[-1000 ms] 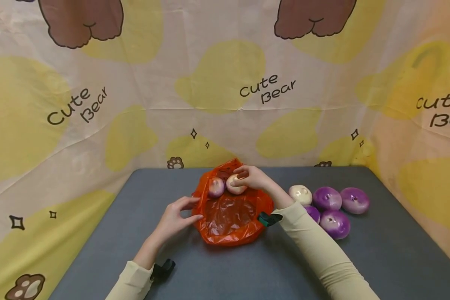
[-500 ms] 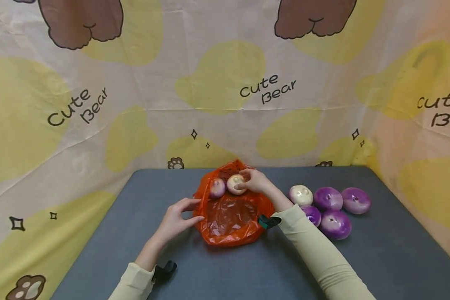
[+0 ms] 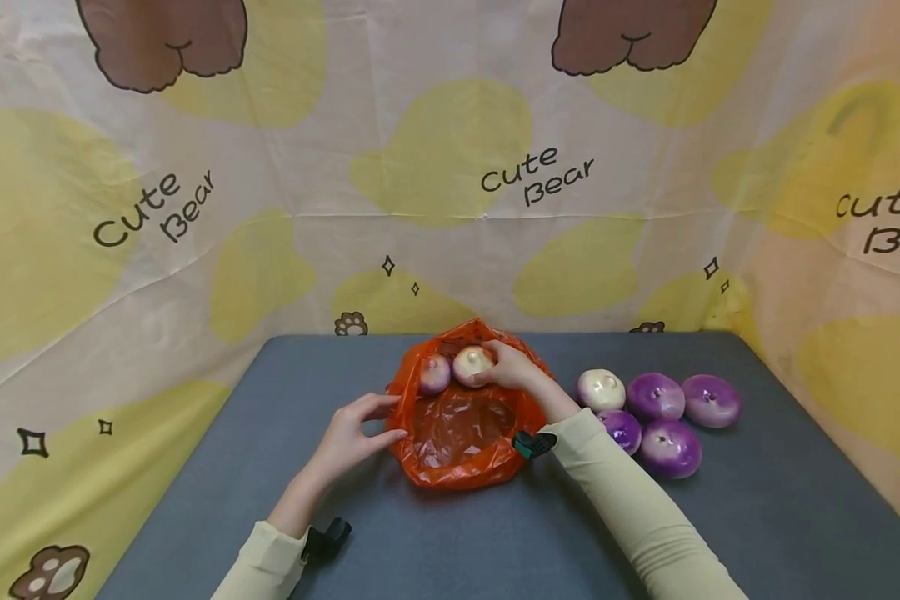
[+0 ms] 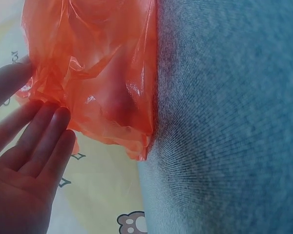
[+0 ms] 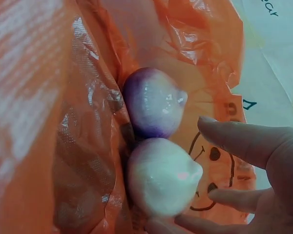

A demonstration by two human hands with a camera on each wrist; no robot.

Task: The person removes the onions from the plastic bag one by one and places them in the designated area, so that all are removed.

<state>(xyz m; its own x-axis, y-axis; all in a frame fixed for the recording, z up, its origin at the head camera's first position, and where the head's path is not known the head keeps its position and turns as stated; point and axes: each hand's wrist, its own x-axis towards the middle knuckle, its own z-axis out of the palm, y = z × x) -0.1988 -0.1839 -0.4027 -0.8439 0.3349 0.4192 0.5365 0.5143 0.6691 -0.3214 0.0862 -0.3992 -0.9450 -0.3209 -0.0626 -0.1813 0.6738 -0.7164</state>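
An orange plastic bag stands with its mouth wide, two onions inside it. The purple-white onion sits to the left, and the paler white onion is beside it. My left hand holds the bag's left rim between thumb and fingers; in the left wrist view the fingers lie against the outside of the plastic. Inside the bag, my right hand is at the right of the white onion. The right wrist view shows its upper fingers spread apart from that onion, lower fingertips close under it.
Several onions lie in a group on the grey table right of the bag: a white onion and purple onions, partly behind the right sleeve. A printed cloth backdrop hangs behind and beside the table.
My right hand has drawn slightly rightward and its fingers have come off the top of the white onion, which now shows more. The left hand stays at the bag's rim.
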